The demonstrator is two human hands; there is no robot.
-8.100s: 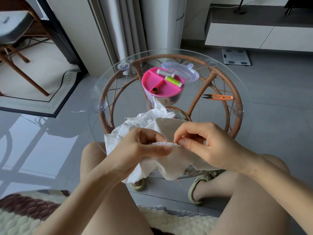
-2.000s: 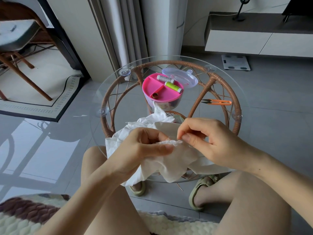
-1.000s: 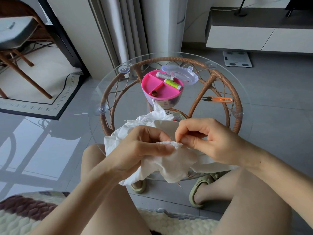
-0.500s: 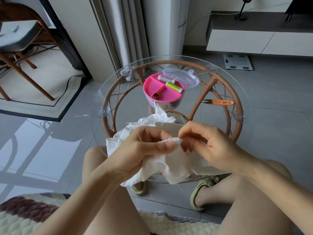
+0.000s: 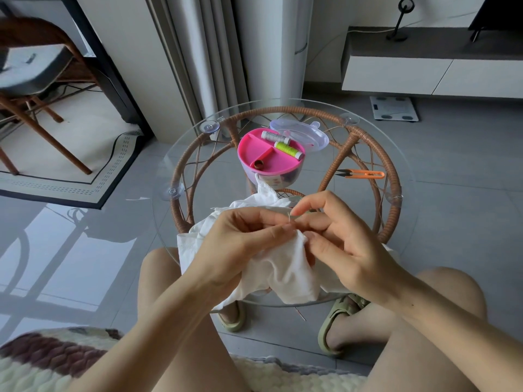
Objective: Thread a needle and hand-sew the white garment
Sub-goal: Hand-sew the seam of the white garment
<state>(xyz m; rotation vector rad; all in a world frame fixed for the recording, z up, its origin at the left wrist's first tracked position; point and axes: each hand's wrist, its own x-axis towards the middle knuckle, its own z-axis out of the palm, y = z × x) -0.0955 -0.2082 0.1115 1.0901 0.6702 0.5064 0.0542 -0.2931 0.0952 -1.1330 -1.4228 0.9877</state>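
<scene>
White garment [image 5: 285, 267] is bunched between both hands at the near edge of the round glass bench [image 5: 396, 154]. Its loose part hangs down below the grip, over the bench rim. The left hand [image 5: 240, 244] holds a fold of the cloth, with thumb and forefinger pressed together on the edge. The right hand [image 5: 342, 241] meets it from the other side. Its thumb and forefinger are closed on a thin needle [image 5: 289, 220], which stands just above the pinched fold, and its lower fingers touch the cloth. The thread is too fine to make out.

Beyond the grip, further on the bench, stands a pink sewing box [image 5: 266, 159]. A grey spool [image 5: 271, 136] and a green spool [image 5: 288, 148] lie in its far compartment, and a small brown thimble [image 5: 258, 164] sits in a nearer one. A clear lid [image 5: 305, 134] lies just behind the box, touching it. To the right of the grip and further away lie orange thread snips [image 5: 365, 174], well apart from the box.
</scene>
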